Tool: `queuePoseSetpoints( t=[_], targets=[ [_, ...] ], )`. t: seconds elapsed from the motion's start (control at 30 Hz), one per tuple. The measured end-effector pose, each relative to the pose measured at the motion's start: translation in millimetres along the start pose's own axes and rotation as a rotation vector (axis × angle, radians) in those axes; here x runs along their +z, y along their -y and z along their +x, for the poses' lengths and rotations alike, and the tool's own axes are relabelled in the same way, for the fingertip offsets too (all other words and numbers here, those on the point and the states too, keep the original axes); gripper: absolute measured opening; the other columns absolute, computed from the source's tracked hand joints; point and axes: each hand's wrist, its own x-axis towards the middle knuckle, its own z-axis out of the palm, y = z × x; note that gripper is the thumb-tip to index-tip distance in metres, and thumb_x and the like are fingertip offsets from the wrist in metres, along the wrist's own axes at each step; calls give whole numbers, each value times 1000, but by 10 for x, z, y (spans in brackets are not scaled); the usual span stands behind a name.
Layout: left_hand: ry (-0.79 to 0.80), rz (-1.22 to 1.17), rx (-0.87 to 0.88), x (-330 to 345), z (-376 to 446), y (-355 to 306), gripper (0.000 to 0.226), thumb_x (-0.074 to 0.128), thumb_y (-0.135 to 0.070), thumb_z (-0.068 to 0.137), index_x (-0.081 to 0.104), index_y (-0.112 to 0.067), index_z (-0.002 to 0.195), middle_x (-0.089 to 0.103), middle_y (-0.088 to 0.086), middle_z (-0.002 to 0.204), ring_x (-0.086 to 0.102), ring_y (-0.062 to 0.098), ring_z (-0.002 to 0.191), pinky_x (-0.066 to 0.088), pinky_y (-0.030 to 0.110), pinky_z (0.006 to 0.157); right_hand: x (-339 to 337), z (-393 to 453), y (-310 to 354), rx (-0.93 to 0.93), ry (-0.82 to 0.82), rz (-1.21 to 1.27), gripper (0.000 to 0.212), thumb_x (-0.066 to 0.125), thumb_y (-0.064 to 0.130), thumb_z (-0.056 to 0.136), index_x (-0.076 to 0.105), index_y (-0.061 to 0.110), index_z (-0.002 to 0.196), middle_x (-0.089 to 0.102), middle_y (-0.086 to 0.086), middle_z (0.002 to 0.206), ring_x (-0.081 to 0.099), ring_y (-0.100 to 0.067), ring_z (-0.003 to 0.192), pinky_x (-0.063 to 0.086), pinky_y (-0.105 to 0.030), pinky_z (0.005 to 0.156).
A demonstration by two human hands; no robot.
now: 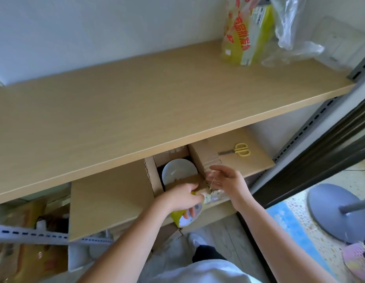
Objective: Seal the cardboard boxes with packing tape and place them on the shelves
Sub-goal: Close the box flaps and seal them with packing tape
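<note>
An open cardboard box (152, 176) stands on the lower shelf (108, 203), partly under the upper shelf, with a white plate (178, 170) inside. My left hand (182, 199) grips a yellow tape dispenser (180, 218) at the box's front flap. My right hand (226, 181) is beside the box's right flap with its fingers spread, and a strip of clear tape (213, 184) stretches from the dispenser to it. Whether those fingers pinch the tape end is unclear.
Yellow-handled scissors (237, 151) lie on the lower shelf to the right of the box. The upper shelf (136, 103) carries plastic bags (251, 31) at its far right. A grey fan base (339, 213) stands on the floor at right. Bags sit below left.
</note>
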Motion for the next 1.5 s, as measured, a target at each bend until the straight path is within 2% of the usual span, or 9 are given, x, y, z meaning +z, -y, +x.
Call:
queuePoseSetpoints(
  t=[0.13, 0.3, 0.4, 0.63, 0.8, 1.0, 1.2, 1.37, 1.5],
  targets=[
    [-31, 0, -1, -24, 109, -18, 66, 47, -36, 98, 21, -22, 157, 73, 7, 76, 58, 6, 41, 45, 12, 46, -5, 103, -69, -18, -16, -23, 30, 50, -12, 92, 68, 2, 112, 75, -13, 90, 75, -21, 81, 58, -27, 69],
    [-37, -9, -16, -142, 295, 20, 50, 48, -43, 91, 56, -16, 132, 65, 1, 59, 57, 11, 43, 46, 25, 63, -11, 51, -9, -296, -142, -425, 23, 52, 12, 100, 71, 23, 107, 68, 10, 86, 60, 5, 72, 45, -4, 64],
    [-7, -31, -35, -250, 320, -20, 30, 45, -38, 90, 60, -14, 99, 65, 5, 61, 49, 8, 39, 49, 27, 77, -12, 65, 4, -330, -143, -486, 24, 51, 16, 101, 71, 24, 110, 70, 9, 89, 61, -1, 72, 45, -9, 63],
    [64, 54, -164, -385, 438, -206, 37, 47, -35, 75, 68, -6, 85, 69, 5, 64, 53, 22, 61, 50, 30, 73, -9, 61, -142, -332, -202, -634, 33, 45, 21, 104, 62, 20, 133, 73, -9, 104, 66, -26, 84, 51, -33, 70],
    [96, 182, -200, -513, 457, -398, 29, 49, -30, 79, 64, -8, 66, 66, 6, 61, 52, 26, 62, 45, 30, 69, 44, 35, -220, -320, -248, -655, 36, 44, 20, 104, 57, 19, 138, 73, -10, 104, 63, -22, 79, 41, -25, 63],
    [61, 388, -184, -668, 460, -588, 36, 49, -27, 87, 56, -12, 56, 57, 2, 49, 44, 16, 39, 41, 29, 67, 162, 58, -301, -288, -264, -661, 38, 43, 20, 104, 55, 18, 140, 73, -11, 104, 67, -28, 84, 40, -26, 63],
    [116, 524, -213, -550, 544, -539, 19, 46, -21, 77, 49, -12, 62, 55, 1, 47, 40, 19, 43, 38, 31, 67, 185, 131, -402, -237, -275, -638, 40, 42, 23, 104, 49, 19, 143, 71, -12, 103, 63, -25, 78, 49, -31, 64],
    [75, 434, -197, -548, 565, -471, 24, 49, -26, 80, 64, -8, 77, 75, 6, 70, 59, 21, 59, 56, 38, 85, 141, 115, -401, -170, -330, -741, 69, 58, 32, 97, 24, 18, 155, 31, -11, 156, 41, -31, 134, 44, -44, 104],
    [71, 423, -178, -558, 543, -456, 30, 48, -29, 80, 68, -6, 80, 75, 6, 71, 62, 19, 63, 55, 43, 93, 17, 52, -287, -400, -439, -739, 40, 67, 34, 91, 59, 15, 125, 55, -5, 119, 52, -24, 107, 47, -35, 84]
  ],
)
